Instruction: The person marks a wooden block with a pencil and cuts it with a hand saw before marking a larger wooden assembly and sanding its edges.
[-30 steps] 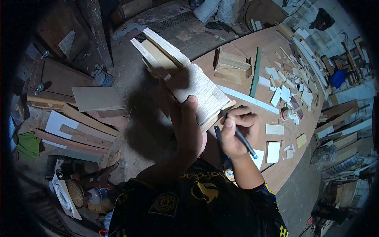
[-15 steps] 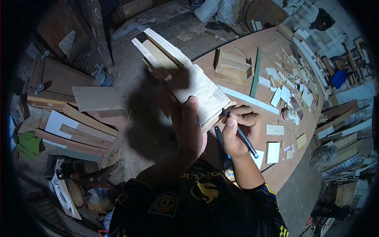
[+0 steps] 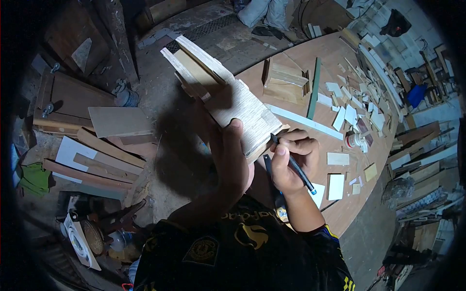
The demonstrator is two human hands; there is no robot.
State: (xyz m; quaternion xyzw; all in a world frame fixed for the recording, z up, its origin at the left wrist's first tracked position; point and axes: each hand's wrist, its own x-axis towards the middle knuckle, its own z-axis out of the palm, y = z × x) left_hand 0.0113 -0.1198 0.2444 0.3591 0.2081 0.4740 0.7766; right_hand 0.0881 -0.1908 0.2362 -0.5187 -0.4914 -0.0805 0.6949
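My left hand grips a pale wooden piece from below, its thumb lying on the flat face. The piece is tilted up in front of me, with a slotted, stepped far end of layered strips. My right hand pinches a dark pencil, its light blue end pointing down toward me. The pencil's tip is at the near right edge of the wooden piece; whether it touches cannot be told. The fingers of my left hand behind the piece are hidden.
A large wooden table lies right of my hands. On it are a similar wooden assembly, a green strip, a long white strip, a roll of tape and several offcuts. Boards lean and lie on the left.
The pencil and my right hand have shifted slightly left, with the tip moving along the near edge of the wooden piece. My left hand's hold is almost unchanged.
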